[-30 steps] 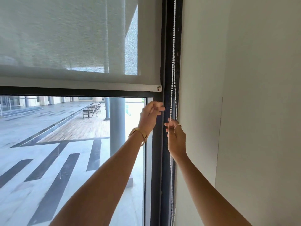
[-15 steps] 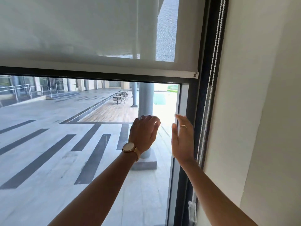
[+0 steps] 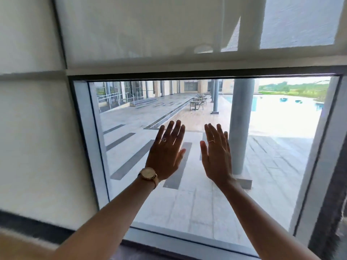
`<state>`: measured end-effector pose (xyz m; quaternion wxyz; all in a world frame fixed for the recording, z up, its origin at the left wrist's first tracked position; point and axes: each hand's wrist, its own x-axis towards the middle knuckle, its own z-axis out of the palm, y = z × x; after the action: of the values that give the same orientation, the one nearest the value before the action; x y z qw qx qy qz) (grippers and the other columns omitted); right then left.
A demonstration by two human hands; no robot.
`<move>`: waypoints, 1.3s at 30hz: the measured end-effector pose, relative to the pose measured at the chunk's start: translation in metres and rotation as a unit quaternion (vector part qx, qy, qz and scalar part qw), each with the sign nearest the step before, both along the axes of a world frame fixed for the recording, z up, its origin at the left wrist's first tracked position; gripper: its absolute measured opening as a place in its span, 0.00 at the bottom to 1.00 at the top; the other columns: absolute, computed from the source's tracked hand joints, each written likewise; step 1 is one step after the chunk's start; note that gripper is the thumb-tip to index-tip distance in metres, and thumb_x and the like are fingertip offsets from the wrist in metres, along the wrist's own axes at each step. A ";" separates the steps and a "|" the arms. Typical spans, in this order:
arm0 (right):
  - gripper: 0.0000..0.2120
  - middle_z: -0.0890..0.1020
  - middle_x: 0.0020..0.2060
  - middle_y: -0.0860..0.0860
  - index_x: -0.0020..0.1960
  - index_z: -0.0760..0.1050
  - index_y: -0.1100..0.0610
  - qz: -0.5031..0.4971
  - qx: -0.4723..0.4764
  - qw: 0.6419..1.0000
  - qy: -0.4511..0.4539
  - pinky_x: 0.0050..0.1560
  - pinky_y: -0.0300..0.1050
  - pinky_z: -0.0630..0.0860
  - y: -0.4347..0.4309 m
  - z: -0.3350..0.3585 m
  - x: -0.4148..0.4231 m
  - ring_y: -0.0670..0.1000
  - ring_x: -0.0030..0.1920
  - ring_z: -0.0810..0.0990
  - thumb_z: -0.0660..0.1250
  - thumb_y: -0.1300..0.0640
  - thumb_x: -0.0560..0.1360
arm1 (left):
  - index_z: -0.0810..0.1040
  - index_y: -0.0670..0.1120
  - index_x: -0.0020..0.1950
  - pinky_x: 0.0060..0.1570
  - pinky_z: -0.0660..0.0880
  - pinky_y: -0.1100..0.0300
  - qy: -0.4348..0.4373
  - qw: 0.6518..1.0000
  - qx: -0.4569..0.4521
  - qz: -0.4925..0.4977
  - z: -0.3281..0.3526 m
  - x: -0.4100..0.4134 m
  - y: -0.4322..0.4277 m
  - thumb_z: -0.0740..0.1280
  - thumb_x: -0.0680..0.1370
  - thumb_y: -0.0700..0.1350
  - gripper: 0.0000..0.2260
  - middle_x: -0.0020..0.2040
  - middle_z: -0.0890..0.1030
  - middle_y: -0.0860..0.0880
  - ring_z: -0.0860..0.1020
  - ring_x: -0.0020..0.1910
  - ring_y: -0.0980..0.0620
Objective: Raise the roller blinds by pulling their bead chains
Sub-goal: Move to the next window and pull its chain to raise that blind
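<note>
White blind [image 3: 169, 30] fabric covers the window's top, its bottom bar running left to right. Your left hand [image 3: 166, 156] and right hand [image 3: 216, 156] hover below, fingers spread, grasping nothing.

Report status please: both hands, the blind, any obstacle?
Left hand and right hand open, fingers spread, holding nothing. Pale translucent roller blind covers the window's upper part. Bead chain not clearly visible. Nothing in the way.

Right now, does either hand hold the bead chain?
No, the left hand and the right hand are both open and empty, fingers spread before the window glass.
</note>
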<state>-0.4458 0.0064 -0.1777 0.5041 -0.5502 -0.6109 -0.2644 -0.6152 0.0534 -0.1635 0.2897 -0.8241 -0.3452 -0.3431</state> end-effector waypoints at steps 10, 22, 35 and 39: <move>0.21 0.72 0.69 0.56 0.70 0.66 0.58 0.110 -0.009 0.992 -0.058 0.76 0.56 0.54 0.114 -0.003 -0.212 0.58 0.74 0.61 0.58 0.59 0.78 | 0.54 0.43 0.76 0.76 0.49 0.46 -0.102 0.990 -0.036 0.091 -0.017 -0.230 0.076 0.58 0.79 0.50 0.28 0.78 0.55 0.43 0.51 0.78 0.44; 0.11 0.85 0.44 0.48 0.56 0.75 0.51 0.299 -0.118 0.947 0.010 0.39 0.45 0.78 0.333 0.010 -0.508 0.52 0.41 0.83 0.56 0.53 0.79 | 0.68 0.56 0.63 0.37 0.77 0.56 -0.192 0.960 -0.110 0.172 0.007 -0.517 0.243 0.52 0.79 0.56 0.15 0.44 0.84 0.54 0.83 0.41 0.52; 0.11 0.82 0.26 0.50 0.40 0.74 0.52 0.522 -0.287 0.783 0.180 0.27 0.50 0.74 0.533 0.011 -0.860 0.54 0.26 0.81 0.58 0.46 0.72 | 0.77 0.54 0.47 0.32 0.79 0.55 -0.371 0.896 -0.155 0.190 -0.009 -0.839 0.420 0.58 0.78 0.55 0.10 0.30 0.83 0.54 0.80 0.25 0.59; 0.10 0.82 0.25 0.49 0.41 0.74 0.51 0.529 -0.288 0.774 0.195 0.26 0.45 0.72 0.604 0.009 -0.978 0.52 0.24 0.80 0.60 0.49 0.77 | 0.78 0.52 0.48 0.28 0.79 0.52 -0.408 0.887 -0.147 0.160 -0.006 -0.951 0.492 0.59 0.79 0.54 0.11 0.30 0.83 0.53 0.80 0.24 0.56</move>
<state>-1.4241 0.6109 -0.1685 0.4914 -0.2997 -0.7414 0.3450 -1.5666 0.5453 -0.1698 0.0501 -0.5780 -0.6066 -0.5435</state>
